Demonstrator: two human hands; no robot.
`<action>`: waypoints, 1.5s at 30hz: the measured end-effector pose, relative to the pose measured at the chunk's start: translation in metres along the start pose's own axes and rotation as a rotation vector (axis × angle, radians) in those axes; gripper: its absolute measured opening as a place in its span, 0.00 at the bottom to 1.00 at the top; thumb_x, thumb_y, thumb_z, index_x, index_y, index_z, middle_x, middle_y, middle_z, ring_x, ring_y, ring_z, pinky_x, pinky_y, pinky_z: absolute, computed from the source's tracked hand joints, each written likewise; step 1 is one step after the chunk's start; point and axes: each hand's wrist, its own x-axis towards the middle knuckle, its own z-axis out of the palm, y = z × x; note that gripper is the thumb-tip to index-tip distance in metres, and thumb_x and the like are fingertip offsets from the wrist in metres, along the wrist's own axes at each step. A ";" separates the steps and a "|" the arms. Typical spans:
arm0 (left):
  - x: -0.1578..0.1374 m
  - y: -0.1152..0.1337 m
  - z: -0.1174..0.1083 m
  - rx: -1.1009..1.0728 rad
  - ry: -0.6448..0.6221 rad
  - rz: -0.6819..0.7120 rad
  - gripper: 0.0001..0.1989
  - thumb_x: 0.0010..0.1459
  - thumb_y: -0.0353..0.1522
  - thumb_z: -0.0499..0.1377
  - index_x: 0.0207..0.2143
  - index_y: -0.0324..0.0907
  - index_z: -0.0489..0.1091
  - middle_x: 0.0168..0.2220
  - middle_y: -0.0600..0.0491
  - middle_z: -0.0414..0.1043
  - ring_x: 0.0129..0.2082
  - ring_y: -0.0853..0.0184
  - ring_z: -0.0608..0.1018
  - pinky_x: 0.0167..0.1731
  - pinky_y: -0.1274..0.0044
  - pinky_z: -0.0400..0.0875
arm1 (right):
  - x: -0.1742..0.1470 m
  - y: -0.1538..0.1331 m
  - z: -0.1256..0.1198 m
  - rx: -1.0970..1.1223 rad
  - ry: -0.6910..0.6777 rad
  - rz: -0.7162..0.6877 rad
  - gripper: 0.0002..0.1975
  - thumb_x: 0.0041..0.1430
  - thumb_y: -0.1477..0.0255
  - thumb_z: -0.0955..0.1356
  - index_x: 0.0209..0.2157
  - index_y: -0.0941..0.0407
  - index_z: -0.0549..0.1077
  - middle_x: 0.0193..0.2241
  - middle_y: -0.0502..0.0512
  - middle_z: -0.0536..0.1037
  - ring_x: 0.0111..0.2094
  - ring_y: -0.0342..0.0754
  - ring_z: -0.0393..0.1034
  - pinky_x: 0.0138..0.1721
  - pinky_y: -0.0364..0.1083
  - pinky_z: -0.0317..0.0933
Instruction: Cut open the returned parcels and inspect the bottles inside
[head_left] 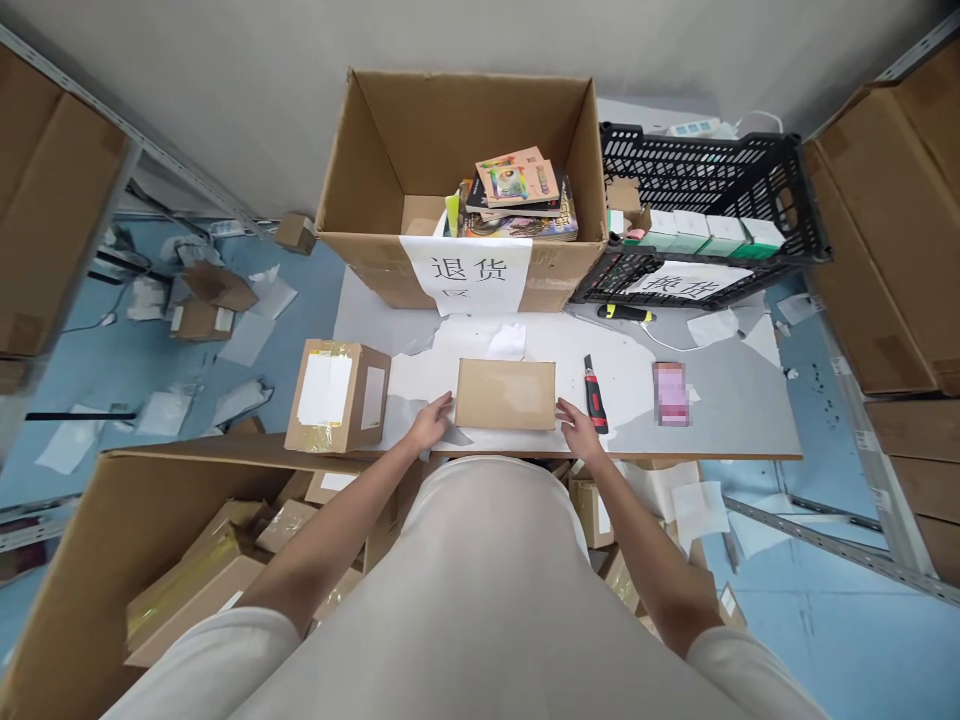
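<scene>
Plain brown box (505, 395), front and middle of the table (735, 432)

Left to right: taped carton (355, 398), left hand (430, 422) loosely spread, holding nothing, just beside the box; right hand (579, 430) relaxed, fingers apart at its other end, can't tell if touching; red-and-black cutter (595, 398).
</scene>
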 end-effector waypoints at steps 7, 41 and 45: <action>-0.010 -0.001 0.012 -0.050 -0.139 0.099 0.38 0.38 0.41 0.67 0.54 0.39 0.66 0.51 0.45 0.72 0.54 0.55 0.70 0.55 0.63 0.63 | -0.012 -0.006 0.007 -0.058 -0.173 -0.110 0.35 0.52 0.72 0.66 0.62 0.50 0.55 0.55 0.58 0.69 0.54 0.52 0.65 0.51 0.54 0.62; -0.027 0.010 0.015 0.027 -0.113 0.153 0.28 0.44 0.39 0.64 0.49 0.39 0.69 0.48 0.46 0.73 0.52 0.55 0.73 0.56 0.62 0.63 | -0.013 -0.008 -0.006 -0.093 -0.206 -0.140 0.36 0.50 0.73 0.68 0.61 0.50 0.56 0.56 0.57 0.68 0.54 0.54 0.66 0.55 0.55 0.60; -0.027 0.026 0.014 -0.005 -0.039 0.137 0.30 0.46 0.45 0.63 0.48 0.36 0.70 0.46 0.44 0.74 0.46 0.56 0.75 0.51 0.65 0.68 | -0.009 -0.022 -0.008 -0.117 -0.164 -0.152 0.26 0.56 0.65 0.65 0.56 0.53 0.63 0.49 0.58 0.72 0.45 0.51 0.71 0.48 0.51 0.65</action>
